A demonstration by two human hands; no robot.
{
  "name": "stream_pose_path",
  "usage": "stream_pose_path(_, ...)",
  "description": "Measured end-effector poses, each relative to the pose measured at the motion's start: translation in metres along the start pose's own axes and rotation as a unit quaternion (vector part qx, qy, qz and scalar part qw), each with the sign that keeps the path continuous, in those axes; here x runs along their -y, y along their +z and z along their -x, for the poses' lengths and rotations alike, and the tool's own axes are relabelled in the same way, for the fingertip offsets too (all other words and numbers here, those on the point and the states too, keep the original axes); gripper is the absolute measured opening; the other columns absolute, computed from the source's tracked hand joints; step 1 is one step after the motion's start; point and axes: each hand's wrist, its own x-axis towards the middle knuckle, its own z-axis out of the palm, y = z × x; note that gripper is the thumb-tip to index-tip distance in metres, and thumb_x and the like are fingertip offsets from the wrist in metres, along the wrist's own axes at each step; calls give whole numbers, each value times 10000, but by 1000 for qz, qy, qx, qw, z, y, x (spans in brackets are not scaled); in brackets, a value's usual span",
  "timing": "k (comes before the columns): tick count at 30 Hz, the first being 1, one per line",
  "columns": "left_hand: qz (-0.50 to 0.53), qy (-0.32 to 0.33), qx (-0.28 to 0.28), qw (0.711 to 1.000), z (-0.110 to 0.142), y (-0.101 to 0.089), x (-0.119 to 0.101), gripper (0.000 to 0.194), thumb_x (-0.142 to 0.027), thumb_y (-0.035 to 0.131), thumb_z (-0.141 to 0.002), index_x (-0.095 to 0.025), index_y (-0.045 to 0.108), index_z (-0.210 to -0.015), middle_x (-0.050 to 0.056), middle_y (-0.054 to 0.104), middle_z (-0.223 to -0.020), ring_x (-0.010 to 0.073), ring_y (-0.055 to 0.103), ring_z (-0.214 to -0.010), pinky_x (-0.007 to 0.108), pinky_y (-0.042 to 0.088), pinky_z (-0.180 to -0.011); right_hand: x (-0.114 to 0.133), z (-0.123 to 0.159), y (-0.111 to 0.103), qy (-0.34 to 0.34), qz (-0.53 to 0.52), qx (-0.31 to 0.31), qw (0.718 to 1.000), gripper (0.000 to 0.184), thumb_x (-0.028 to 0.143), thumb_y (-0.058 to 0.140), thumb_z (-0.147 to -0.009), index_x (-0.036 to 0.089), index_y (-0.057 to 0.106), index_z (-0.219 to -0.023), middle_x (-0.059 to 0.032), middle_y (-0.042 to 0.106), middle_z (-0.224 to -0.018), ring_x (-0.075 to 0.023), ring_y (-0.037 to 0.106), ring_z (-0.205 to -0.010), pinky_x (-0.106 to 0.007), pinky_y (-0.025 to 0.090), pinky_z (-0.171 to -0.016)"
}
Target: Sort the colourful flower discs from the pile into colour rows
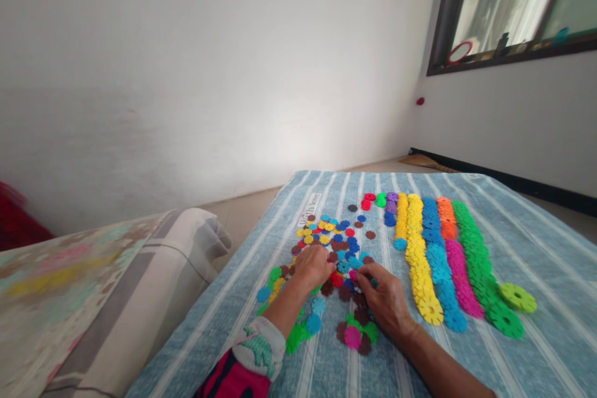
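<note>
Plastic flower discs [342, 267] beneath left hand [313, 267], right hand [385, 300], both palm-down.

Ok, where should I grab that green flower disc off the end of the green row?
Pinch the notched rim of the green plastic disc from its right side with your right hand. It seems to lie flat, and that side is free, while its other edge sits close to the next green disc.

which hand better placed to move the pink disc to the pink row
Probably the right hand: it is right beside the pink plastic disc and sits nearer the pink row. The left hand is farther off, over the mixed discs.
</note>
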Motion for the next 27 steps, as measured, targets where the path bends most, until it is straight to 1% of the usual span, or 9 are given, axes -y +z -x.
stream_pose_path(3,62,-29,14,998,-5,-2,0,53,-254,687,-665,-206,696,-685,61,708,-763,259,664,-831,307,470,-694,0,0,0,8,-5,5,1000,244,370,520,-896,216,661,-769,-30,652,-720,-213,611,-690,-309,451,-648)
stream_pose_path(6,106,-39,10,994,-9,-1,3,70,-186,700,-593,-205,681,-658,28,685,-698,227,650,-739,277,445,-629,2,0,0,17,-13,7,1000,249,371,520,-896,212,656,-761,-34,652,-726,-218,608,-696,-317,446,-657)
stream_pose_path(11,176,-34,-5,984,-10,0,16,27,-165,654,-592,-178,657,-616,-14,626,-600,154,589,-619,228,394,-560,4,0,-1,28,-33,8,999,240,372,536,-887,211,653,-753,-29,653,-725,-219,605,-701,-320,439,-673)
stream_pose_path(13,205,-30,-10,978,-7,-1,20,38,-200,640,-617,-164,649,-617,-26,594,-565,130,553,-579,216,382,-543,5,0,-1,32,-45,8,998,235,372,544,-883,209,658,-759,-28,657,-731,-216,606,-706,-319,437,-682)
stream_pose_path(15,280,-19,-15,960,-1,-1,22,105,-257,643,-634,-152,639,-627,-34,568,-548,113,513,-545,210,370,-529,7,0,-1,36,-58,10,998,229,370,550,-879,207,665,-768,-25,659,-733,-211,608,-706,-313,438,-687)
stream_pose_path(18,438,8,-1,899,11,1,19,161,-290,672,-606,-138,623,-623,-31,560,-552,103,487,-540,212,359,-534,11,1,-1,42,-83,14,996,221,363,551,-880,203,667,-781,-14,660,-728,-194,610,-695,-296,443,-686)
stream_pose_path(20,496,20,27,868,18,3,13,163,-281,685,-589,-134,622,-623,-24,567,-553,104,487,-542,216,354,-536,15,1,-1,46,-99,16,994,218,357,545,-885,201,663,-790,-5,659,-721,-181,607,-685,-282,447,-679)
stream_pose_path(23,519,21,64,852,25,4,4,153,-275,684,-595,-138,626,-632,-27,559,-532,99,467,-512,220,336,-515,17,0,-1,52,-118,15,992,214,350,543,-884,197,656,-787,3,648,-703,-166,590,-662,-264,452,-653)
stream_pose_path(27,529,22,78,845,29,3,-3,151,-282,678,-604,-142,624,-624,-36,540,-510,89,433,-490,218,306,-498,15,-3,0,65,-123,9,990,202,333,552,-869,185,652,-774,3,634,-681,-158,574,-641,-254,454,-627)
